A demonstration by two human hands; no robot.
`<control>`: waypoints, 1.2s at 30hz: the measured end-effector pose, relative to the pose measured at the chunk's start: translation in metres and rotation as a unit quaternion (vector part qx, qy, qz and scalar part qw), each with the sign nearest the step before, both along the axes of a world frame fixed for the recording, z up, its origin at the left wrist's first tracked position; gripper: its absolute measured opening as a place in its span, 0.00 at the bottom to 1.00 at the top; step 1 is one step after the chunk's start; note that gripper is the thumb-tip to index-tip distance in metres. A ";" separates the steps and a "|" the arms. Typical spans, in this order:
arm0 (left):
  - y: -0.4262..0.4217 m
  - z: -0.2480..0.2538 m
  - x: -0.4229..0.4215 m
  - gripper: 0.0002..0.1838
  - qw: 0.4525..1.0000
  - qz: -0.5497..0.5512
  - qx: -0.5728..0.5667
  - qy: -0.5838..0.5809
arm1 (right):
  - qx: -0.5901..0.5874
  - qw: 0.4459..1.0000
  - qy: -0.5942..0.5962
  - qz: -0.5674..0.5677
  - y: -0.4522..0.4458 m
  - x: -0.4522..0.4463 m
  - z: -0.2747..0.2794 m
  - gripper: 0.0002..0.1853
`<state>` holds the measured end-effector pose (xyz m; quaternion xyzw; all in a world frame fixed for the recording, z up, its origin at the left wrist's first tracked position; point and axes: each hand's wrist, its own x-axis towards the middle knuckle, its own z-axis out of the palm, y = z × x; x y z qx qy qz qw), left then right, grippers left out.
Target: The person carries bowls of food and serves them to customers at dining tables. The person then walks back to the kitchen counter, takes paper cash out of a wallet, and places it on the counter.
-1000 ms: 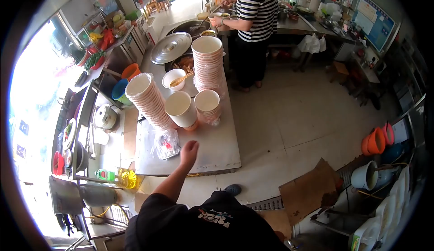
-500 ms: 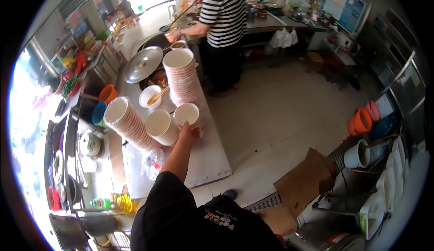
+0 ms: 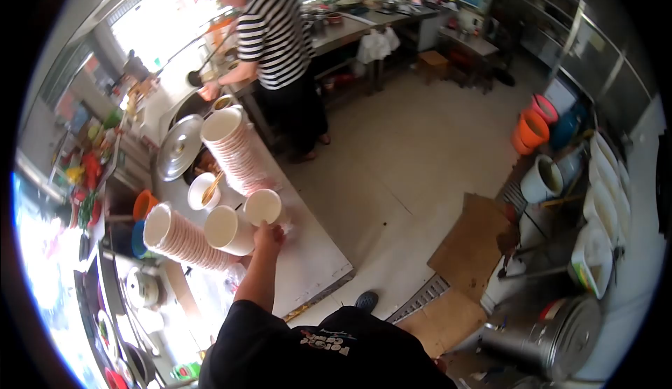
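My left hand (image 3: pixel 270 237) is closed at the near rim of a short white paper cup (image 3: pixel 263 207) on the metal table (image 3: pixel 308 263). A larger white cup (image 3: pixel 227 230) stands just left of it. Tall, plastic-wrapped stacks of cups stand behind (image 3: pixel 234 151) and to the left (image 3: pixel 185 238). Behind the cups is a white bowl (image 3: pixel 204 191) with a wooden utensil in it. Only a sliver of my right hand (image 3: pixel 439 364) shows at the right edge of my black shirt, its fingers hidden.
A person in a striped shirt (image 3: pixel 276 35) stands across the table, holding a ladle over a pot. A metal lid (image 3: pixel 180 147) lies beside the pots. Flattened cardboard (image 3: pixel 469 242) is on the floor at right, near buckets (image 3: pixel 541 179) and a large metal container (image 3: pixel 553 336).
My left hand has moved from the front of the table to the short cup and closed at its rim. The view has swung right, and the other person's ladle has moved.
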<state>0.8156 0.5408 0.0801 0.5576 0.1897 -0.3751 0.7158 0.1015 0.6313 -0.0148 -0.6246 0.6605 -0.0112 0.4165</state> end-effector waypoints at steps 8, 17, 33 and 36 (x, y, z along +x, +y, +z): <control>0.002 -0.010 -0.087 0.19 0.986 -0.164 0.029 -0.007 | -0.079 0.979 -0.016 -0.189 0.067 -0.009 -0.007 0.22; 0.003 -0.022 -0.312 0.07 0.699 -0.704 0.114 0.050 | -0.009 0.911 0.056 -0.409 0.200 -0.041 -0.031 0.13; -0.015 -0.048 -0.380 0.21 0.196 -0.858 0.038 -0.473 | -0.291 0.163 -0.116 -0.936 0.299 -0.139 -0.012 0.23; -0.005 -0.024 -0.404 0.21 0.158 -0.872 0.060 -0.460 | -0.304 0.020 -0.086 -0.948 0.297 -0.180 0.018 0.24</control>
